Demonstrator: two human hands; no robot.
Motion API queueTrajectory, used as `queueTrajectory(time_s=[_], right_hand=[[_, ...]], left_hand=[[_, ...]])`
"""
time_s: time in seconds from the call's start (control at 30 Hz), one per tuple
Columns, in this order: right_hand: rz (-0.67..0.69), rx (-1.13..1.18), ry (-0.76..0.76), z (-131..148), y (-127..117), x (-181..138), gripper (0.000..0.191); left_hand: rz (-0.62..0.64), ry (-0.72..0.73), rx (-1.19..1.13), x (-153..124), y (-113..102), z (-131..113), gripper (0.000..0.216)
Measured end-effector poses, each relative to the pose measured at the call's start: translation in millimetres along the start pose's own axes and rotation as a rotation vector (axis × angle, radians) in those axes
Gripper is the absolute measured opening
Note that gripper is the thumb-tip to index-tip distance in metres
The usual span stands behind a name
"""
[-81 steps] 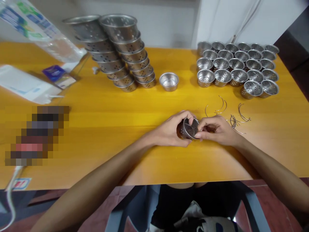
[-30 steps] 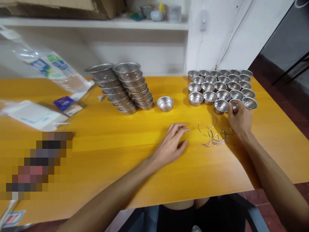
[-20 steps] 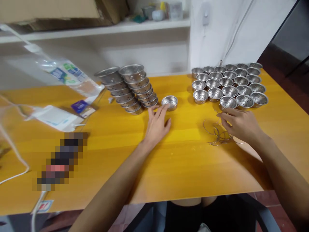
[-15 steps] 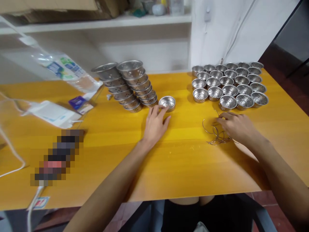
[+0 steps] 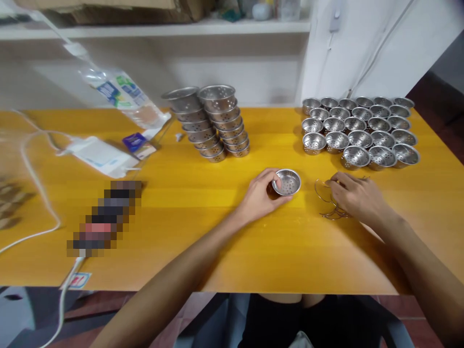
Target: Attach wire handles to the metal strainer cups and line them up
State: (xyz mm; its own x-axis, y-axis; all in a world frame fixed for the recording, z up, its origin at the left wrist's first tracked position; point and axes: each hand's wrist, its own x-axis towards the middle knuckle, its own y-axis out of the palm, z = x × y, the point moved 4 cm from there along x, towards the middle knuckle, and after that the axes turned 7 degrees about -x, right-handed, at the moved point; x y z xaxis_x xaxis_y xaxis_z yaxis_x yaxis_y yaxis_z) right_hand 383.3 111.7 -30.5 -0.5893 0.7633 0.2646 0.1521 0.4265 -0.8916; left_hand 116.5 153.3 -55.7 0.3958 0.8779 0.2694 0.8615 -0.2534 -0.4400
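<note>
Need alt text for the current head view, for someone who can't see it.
The left hand grips a perforated metal cup at a yellow table; the right hand is at a loose pile of curved wires. Farther back stand two leaning stacks of cups and, at right, rows of cups.

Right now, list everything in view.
held cup: one, silver, centre
wires: several, silvery, right of cup
grouped cups: over twenty, silver, back right
cup stacks: two, silver, back centre
labelled plastic: one, clear, back left
packet: one, purple, back left
flat box: one, white, left
cables: several, white, left
pixelated item: one, dark, left
table: one, yellow, beneath
shelf: one, white, behind
cardboard box: one, brown, shelf
chair: one, blue-grey, below
left hand: one, on cup
right hand: one, at wires
</note>
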Motion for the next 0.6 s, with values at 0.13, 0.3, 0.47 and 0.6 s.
queueTrajectory(time_s=[0.13,0.3,0.47,0.6], right_hand=[[-0.176,0.102,0.074,5,-13,2,0.027],[-0.286,0.295,0.128,12,-21,4,0.026],[-0.291,0.412,0.079,24,-24,6,0.025],[-0.26,0.397,0.014,34,-24,8,0.026]], left_hand=[[0.052,-0.045,-0.252,-6,8,-2,0.058],[0.14,-0.05,-0.506,-15,23,-14,0.069],[0.218,-0.069,-0.557,-21,29,-21,0.071],[0.235,-0.062,-0.526,-21,28,-20,0.07]])
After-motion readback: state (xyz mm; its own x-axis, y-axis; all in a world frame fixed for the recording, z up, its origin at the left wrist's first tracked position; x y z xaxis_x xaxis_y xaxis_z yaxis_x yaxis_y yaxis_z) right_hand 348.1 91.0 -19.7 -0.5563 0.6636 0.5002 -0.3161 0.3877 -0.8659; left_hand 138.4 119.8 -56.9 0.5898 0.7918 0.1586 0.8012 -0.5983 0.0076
